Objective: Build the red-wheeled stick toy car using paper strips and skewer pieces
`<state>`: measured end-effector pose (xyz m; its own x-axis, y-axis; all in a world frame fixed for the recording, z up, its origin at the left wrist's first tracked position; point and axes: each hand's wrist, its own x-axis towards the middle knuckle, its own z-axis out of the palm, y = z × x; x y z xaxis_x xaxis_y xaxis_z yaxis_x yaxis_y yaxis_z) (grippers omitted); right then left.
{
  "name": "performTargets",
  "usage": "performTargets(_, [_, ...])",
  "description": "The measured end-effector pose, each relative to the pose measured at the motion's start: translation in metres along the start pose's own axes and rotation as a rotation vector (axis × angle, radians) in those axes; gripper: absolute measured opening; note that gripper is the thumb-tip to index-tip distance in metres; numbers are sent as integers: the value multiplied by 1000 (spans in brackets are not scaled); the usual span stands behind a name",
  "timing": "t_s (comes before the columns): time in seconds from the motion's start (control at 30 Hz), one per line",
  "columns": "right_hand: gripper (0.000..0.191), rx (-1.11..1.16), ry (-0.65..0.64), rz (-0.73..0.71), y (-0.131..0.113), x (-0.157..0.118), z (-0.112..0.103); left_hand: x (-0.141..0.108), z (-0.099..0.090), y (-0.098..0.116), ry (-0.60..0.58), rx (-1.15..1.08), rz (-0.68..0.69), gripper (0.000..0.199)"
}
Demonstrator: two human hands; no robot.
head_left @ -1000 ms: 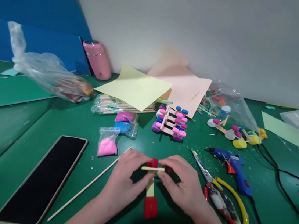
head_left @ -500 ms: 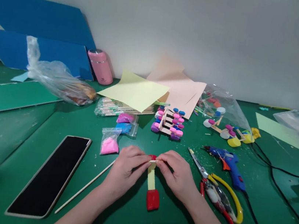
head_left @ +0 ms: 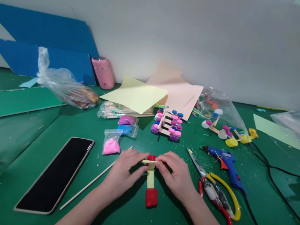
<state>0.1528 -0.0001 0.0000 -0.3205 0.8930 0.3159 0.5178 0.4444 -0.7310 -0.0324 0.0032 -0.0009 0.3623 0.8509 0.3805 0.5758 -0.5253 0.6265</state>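
Note:
My right hand (head_left: 176,174) pinches a short pale stick (head_left: 148,161) between thumb and fingertips, holding it level. Around the stick's free end, my left hand (head_left: 128,169) has its thumb and forefinger apart. Below both hands lies a pale yellow strip (head_left: 151,179) with a red block (head_left: 151,197) at its near end. Another red block (head_left: 151,158) shows at the far end, partly behind the short stick. Beside my left hand a long thin wooden stick (head_left: 86,186) lies slanting on the table, partly covered by that hand.
Scissors (head_left: 225,190), pliers (head_left: 213,192) and a blue glue gun (head_left: 228,163) lie right. A phone (head_left: 56,174) and clay bags (head_left: 112,144) are left. Small wheeled models (head_left: 169,124), paper sheets (head_left: 138,92) and a pink bottle (head_left: 103,73) stand behind.
My left thumb and forefinger have parted from the short stick, which now shows between them. The right hand keeps its pinch. The view has shifted slightly.

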Motion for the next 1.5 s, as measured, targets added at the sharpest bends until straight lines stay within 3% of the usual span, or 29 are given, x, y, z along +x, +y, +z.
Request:
performTargets(0.43, [20,57,70,45,4,10,-3,9,6,-6,10,-74,-136,21])
performTargets(0.67, [26,48,179,215,3,-19,-17,-4,9,-1,74,-103,-313,32])
performTargets(0.9, [27,2,45,311,-16,-52,1,-7,14,7,104,-117,-344,27])
performTargets(1.03, [44,-181,-9,336,-28,-50,15,-11,17,9,132,-107,-358,27])
performTargets(1.13, [42,-282,-37,358,-29,-45,20,-15,16,11,147,-92,-371,27])
performTargets(1.5, [32,-307,-32,308,-15,-44,13,-40,5,15,153,-21,-325,22])
